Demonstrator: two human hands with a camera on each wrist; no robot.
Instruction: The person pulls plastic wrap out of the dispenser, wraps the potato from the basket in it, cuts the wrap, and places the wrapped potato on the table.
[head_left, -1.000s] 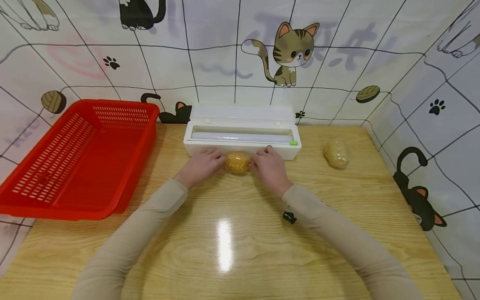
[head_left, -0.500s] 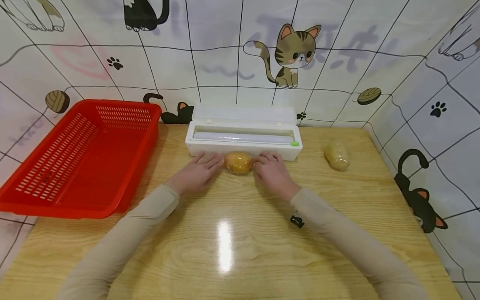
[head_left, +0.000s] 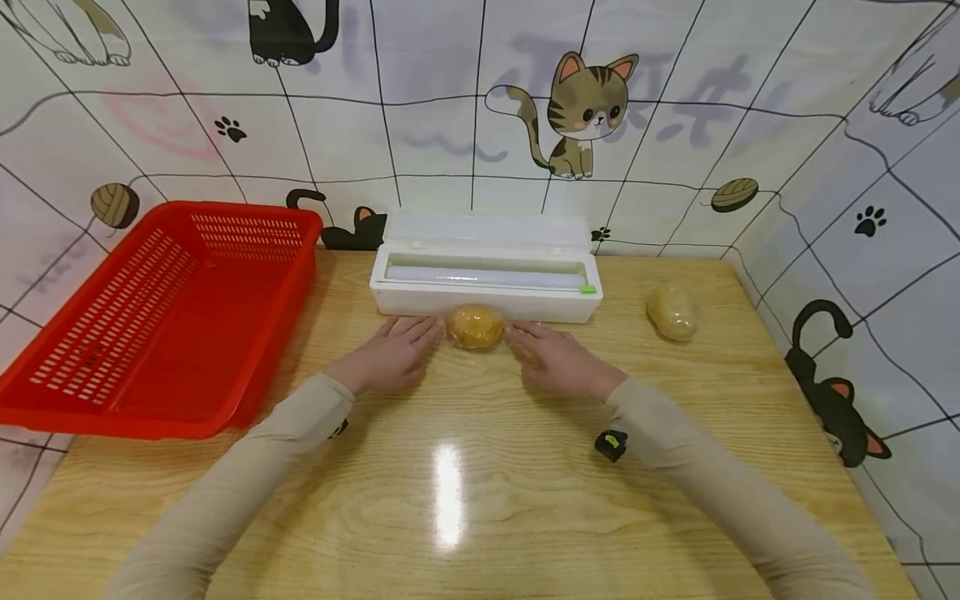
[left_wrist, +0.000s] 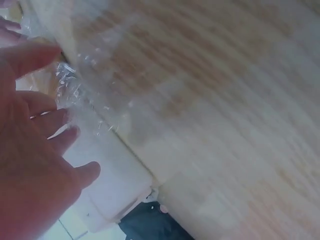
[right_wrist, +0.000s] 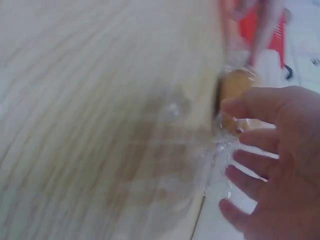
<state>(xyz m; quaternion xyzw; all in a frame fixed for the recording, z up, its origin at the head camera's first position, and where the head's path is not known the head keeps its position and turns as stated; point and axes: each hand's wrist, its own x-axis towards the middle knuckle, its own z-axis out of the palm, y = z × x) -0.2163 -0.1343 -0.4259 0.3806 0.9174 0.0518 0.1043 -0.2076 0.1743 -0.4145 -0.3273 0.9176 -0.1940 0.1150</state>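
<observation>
A rounded orange-yellow item (head_left: 476, 326) in clear plastic film lies on the table before the white cling film dispenser (head_left: 487, 302); its exact kind is hard to tell. To its left, my left hand (head_left: 388, 353) has its fingers extended, tips near the film's edge. On the other side is my right hand (head_left: 566, 360), fingers pointing at the item. The left wrist view has loose cling film (left_wrist: 75, 90) by the left fingers (left_wrist: 52, 122). In the right wrist view, film (right_wrist: 220, 165) lies by the spread right fingers (right_wrist: 245, 180), with the thumb close to the wrapped item (right_wrist: 235, 90).
The dispenser's lid (head_left: 487, 229) is raised, and a film roll (head_left: 487, 276) lies inside, with a green slider (head_left: 587, 289) on its front edge. A red plastic basket (head_left: 225, 350) stands at left. Another film-wrapped yellowish lump (head_left: 672, 312), potato-like, lies at right.
Both hands have gone from curled fingers at the item's sides to extended ones. They have drawn slightly outward and toward the person. The wrapped item stays in nearly the same place.
</observation>
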